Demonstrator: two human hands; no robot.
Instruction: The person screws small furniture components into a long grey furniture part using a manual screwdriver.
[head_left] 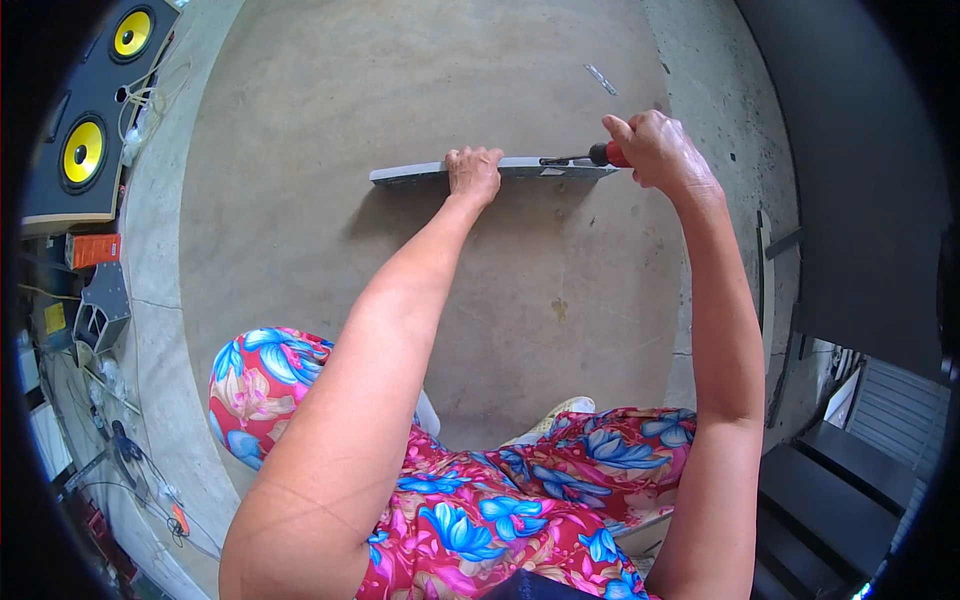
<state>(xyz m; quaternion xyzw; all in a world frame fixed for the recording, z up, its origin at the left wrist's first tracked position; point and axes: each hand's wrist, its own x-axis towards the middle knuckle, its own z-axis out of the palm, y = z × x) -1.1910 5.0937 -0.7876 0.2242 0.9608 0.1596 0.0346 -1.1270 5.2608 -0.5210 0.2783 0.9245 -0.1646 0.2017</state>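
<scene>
A long, narrow panel with a pale top edge and a dark side stands in front of me over the brown floor sheet. My left hand is closed over its top edge near the middle. Wrapped round the red handle of a screwdriver is my right hand, just beyond the panel's right end. The screwdriver's shaft points left, nearly level, and its tip is at the panel's top edge; whether it touches a screw is too small to tell. A small whitish label shows on the panel's side.
A small silvery strip lies on the floor sheet beyond my right hand. Speakers with yellow cones, an orange box and tangled cables line the left side. At right stand a large dark panel and stacked dark boards.
</scene>
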